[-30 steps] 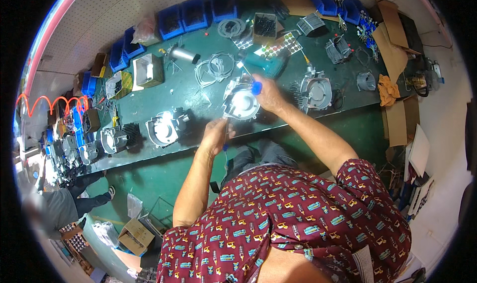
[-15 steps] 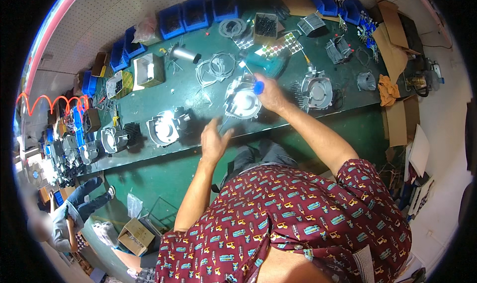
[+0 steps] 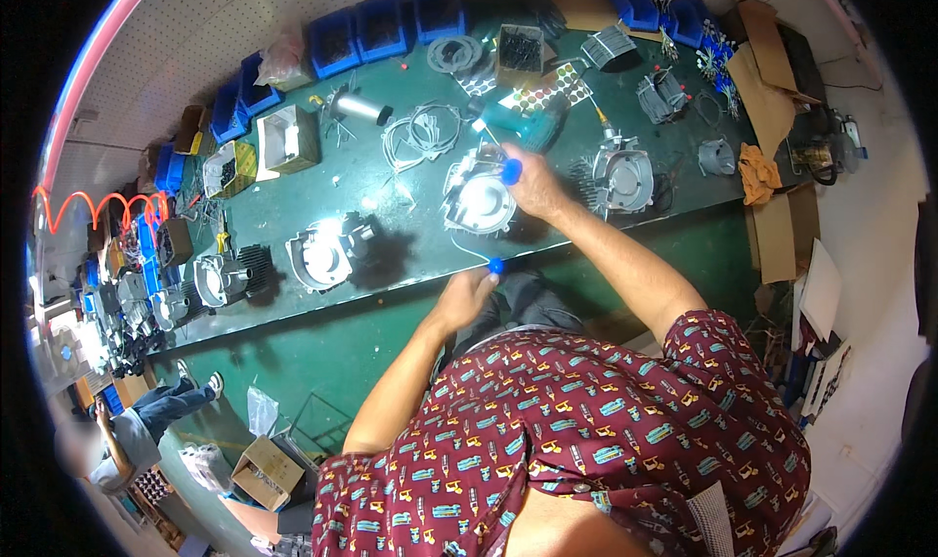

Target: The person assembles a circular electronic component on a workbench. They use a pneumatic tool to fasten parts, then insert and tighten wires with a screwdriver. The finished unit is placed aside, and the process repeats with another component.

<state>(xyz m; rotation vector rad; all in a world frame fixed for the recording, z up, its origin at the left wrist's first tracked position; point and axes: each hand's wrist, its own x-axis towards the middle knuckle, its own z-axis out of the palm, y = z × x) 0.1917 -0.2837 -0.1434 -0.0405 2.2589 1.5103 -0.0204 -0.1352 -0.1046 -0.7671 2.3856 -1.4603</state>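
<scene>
A silver-grey round metal housing (image 3: 486, 203) lies near the front edge of the green workbench, in front of me. My left hand (image 3: 466, 299) pinches a small blue round piece (image 3: 496, 266) just off the bench edge. From that piece a thin grey cable (image 3: 467, 251) curves back to the housing. My right hand (image 3: 537, 184) is closed at the housing's upper right side, with a blue knob-like piece (image 3: 511, 172) showing at its fingers. Whether a shaft or cable runs from this piece is hidden. A teal power drill (image 3: 528, 122) lies just beyond my right hand.
Similar housings stand left (image 3: 322, 256) and right (image 3: 623, 181) on the workbench (image 3: 420, 254). Coiled grey cable (image 3: 423, 135), a box of black parts (image 3: 521, 54) and blue bins (image 3: 381, 27) lie farther back. Another person (image 3: 137, 440) is at far left.
My left hand has moved right and toward me, and now holds the blue piece with the cable trailing. My right hand stays almost in place. The other person has shifted.
</scene>
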